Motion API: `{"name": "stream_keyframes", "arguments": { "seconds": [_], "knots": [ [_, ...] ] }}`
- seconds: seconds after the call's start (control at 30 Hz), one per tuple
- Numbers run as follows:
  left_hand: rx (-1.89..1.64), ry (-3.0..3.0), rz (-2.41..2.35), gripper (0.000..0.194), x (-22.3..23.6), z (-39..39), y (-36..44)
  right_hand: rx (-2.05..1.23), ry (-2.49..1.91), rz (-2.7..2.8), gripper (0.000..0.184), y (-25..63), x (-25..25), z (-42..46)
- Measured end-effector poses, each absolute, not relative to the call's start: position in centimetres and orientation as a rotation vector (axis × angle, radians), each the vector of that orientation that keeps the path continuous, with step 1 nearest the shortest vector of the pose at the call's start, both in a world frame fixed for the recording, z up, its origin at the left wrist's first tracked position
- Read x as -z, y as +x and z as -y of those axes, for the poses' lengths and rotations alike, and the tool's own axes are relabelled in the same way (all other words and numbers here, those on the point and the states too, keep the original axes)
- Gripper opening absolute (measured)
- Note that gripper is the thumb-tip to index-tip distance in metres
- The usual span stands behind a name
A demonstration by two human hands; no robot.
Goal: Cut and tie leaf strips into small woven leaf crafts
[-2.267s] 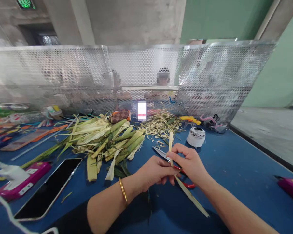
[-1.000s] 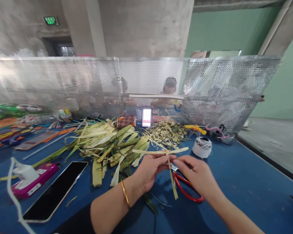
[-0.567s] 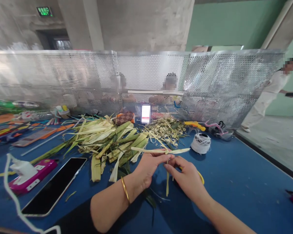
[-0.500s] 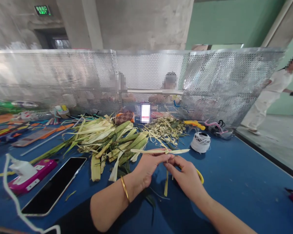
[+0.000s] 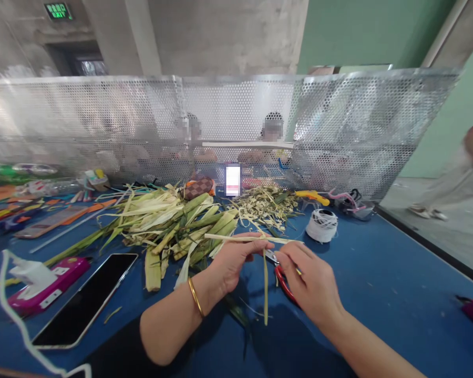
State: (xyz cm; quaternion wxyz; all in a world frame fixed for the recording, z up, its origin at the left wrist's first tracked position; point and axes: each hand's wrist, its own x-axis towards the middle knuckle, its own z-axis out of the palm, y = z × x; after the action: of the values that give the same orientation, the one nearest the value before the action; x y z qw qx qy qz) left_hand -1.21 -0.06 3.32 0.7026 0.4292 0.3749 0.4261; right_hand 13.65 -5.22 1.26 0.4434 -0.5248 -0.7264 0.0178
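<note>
Crossed husk strips (image 5: pixel 265 286) are pinched near their crossing by the nearly closed left hand (image 5: pixel 236 257). The right hand (image 5: pixel 314 278) is half-curled; its hold cannot be told. From the crossing, red-handled scissors (image 5: pixel 280 275) are seen at five o'clock, white thread (image 5: pixel 321 228) near three, piled husks (image 5: pixel 177 223) at nine.

fibrous matt leaf strip (image 5: pixel 265 294), shiny perforated metal partition (image 5: pixel 232 107), glossy phone (image 5: pixel 87 300)
</note>
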Motion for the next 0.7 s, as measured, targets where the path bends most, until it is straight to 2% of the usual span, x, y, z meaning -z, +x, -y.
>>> {"name": "stream_keyframes", "arguments": {
  "seconds": [0.07,0.13,0.23,0.43,0.6,0.7],
  "knots": [
    [-0.905,0.957,-0.806,0.024,-3.5,0.0,-1.4,0.230,-1.318,1.786,0.021,14.3,-1.5,5.0],
    [-0.856,0.955,-0.760,0.025,-3.5,0.0,-1.5,0.345,-1.331,1.823,0.018,14.7,-1.4,4.5],
    [-0.823,0.993,-0.755,0.024,-3.2,0.1,-1.4,0.234,-1.347,1.952,0.019,14.7,-1.0,3.9],
    [-0.855,1.105,-0.872,0.034,-2.1,0.0,-0.9,0.185,-1.350,2.005,0.033,14.4,-0.8,4.2],
    [-0.835,1.132,-0.887,0.030,-2.6,0.0,-1.2,-0.117,-1.345,1.948,0.034,14.6,-2.0,4.8],
    [-0.792,1.146,-0.884,0.028,-3.1,-0.1,-1.5,-0.490,-1.359,1.880,0.037,14.8,-2.7,4.6]
  ]
}}
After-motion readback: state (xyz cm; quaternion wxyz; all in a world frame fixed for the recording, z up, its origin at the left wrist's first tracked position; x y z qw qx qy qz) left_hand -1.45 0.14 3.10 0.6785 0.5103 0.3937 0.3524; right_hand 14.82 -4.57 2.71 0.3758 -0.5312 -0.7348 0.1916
